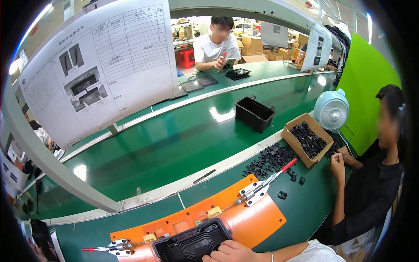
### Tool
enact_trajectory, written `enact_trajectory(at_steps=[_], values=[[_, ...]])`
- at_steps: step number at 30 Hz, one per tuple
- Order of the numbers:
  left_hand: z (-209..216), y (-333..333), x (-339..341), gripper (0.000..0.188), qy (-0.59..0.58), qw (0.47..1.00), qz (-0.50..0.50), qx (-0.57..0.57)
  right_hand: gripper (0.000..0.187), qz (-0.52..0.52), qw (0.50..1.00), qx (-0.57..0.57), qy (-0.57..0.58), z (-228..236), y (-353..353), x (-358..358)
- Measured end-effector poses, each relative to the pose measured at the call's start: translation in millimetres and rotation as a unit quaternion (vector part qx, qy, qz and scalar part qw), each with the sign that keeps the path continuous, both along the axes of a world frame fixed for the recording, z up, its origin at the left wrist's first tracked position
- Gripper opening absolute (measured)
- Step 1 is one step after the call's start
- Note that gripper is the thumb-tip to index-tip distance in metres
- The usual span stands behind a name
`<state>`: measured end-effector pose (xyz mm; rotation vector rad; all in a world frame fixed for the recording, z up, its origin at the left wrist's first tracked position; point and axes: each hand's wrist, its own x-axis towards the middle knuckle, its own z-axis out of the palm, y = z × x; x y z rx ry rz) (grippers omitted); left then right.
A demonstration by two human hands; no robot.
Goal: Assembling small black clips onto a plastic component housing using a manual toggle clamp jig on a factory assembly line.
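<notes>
A black plastic housing (192, 242) with ridged contours inside lies in an orange fixture plate (262, 218) at the lower edge. My right hand (231, 252) rests on the housing's right side, its fingers curled over the edge. I cannot see my left hand. On the plate's right a toggle clamp with a red handle (283, 169) points up and away, its yellow block (214, 212) near the housing's far edge. Another toggle clamp with a red-tipped handle (98, 249) is at the left, with a second yellow block (149, 238).
A cardboard box (290, 139) of small black parts stands right, beside a loose pile (270, 159) and a light-blue fan (331, 110). A black open-topped bin (255, 114) sits on the green surface beyond. One co-worker (371, 174) sits right, another (216, 46) across. Instruction sheets hang overhead.
</notes>
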<state>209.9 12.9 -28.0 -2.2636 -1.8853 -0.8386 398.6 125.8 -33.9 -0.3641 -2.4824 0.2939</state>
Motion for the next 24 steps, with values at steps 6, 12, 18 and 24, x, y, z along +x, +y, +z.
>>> enact_trajectory(at_steps=[6,12,18,24], values=[[-1.5,-1.5,-4.3,0.039,-0.003,1.0,-0.001,0.002,0.041,0.0,1.0,-0.011,-0.009,0.5,0.6,-4.4],[-1.2,-4.5,-4.6,0.039,0.001,1.0,-0.008,0.023,0.04,0.011,0.999,-0.024,-0.025,2.5,-1.6,-2.3],[-3.1,-3.3,-5.7,0.04,-0.01,0.999,-0.018,0.041,0.041,0.01,1.0,-0.02,-0.018,6.0,-0.4,-3.2],[-2.6,-4.2,-5.9,0.04,-0.003,0.998,-0.02,0.051,0.042,0.014,1.0,-0.02,-0.008,4.9,-0.2,-4.2]])
